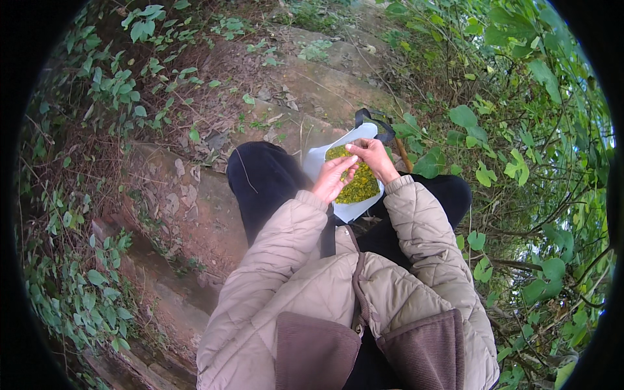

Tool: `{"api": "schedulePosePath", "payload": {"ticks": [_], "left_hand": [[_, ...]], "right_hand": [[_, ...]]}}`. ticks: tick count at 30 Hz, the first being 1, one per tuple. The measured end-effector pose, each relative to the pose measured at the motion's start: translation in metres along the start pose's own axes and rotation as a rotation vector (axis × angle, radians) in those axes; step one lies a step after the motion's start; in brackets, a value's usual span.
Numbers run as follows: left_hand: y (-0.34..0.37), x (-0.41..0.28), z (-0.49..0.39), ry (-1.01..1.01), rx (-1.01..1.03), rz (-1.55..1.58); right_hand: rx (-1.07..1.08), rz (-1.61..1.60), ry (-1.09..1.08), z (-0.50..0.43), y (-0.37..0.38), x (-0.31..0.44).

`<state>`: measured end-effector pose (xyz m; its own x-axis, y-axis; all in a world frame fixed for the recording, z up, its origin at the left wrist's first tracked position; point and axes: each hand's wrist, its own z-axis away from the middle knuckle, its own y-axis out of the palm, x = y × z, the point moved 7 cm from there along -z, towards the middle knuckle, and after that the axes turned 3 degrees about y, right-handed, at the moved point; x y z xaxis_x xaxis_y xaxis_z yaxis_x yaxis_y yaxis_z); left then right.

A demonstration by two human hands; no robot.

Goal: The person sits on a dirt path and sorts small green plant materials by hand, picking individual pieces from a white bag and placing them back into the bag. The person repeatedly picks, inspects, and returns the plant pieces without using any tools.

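A white bag (352,210) with dark strap handles (385,130) stands between my knees, its mouth spread wide. Inside lies a mass of small yellow flower heads and green bits (358,187). Above the bag's left side is my left hand (335,176), thumb and fingertips drawn together. My right hand (373,155) is over the upper part of the bag, its thumb and forefinger pinched close to the left fingertips. Whether something small sits between the fingers of either hand is too fine to tell.
Worn stone steps (317,80) with dry leaves rise ahead. Leafy vines and brush (526,195) crowd the right side, and more low plants (97,278) grow at the left. A brown stick (403,155) leans just right of the bag.
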<state>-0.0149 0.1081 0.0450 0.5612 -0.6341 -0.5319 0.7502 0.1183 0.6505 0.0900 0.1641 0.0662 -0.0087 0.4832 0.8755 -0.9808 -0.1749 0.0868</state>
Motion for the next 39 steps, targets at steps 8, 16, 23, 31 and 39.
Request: {"api": "schedulePosePath", "payload": {"ticks": [8,16,23,31,39], "left_hand": [[-0.001,-0.003,-0.002,0.086,0.024,-0.072],[-0.001,-0.008,0.000,0.121,-0.001,-0.079],[0.000,-0.011,0.000,0.141,0.018,-0.060],[-0.005,-0.011,-0.003,0.163,-0.001,0.030],[-0.007,-0.015,-0.004,0.209,-0.023,0.108]], "right_hand": [[0.016,-0.029,0.022,0.005,0.002,0.002],[0.008,-0.176,0.166,0.010,0.003,-0.004],[0.070,-0.339,0.254,0.009,0.005,-0.008],[0.074,-0.105,0.009,0.010,0.005,0.003],[0.111,-0.237,0.001,0.011,0.006,0.007]]}}
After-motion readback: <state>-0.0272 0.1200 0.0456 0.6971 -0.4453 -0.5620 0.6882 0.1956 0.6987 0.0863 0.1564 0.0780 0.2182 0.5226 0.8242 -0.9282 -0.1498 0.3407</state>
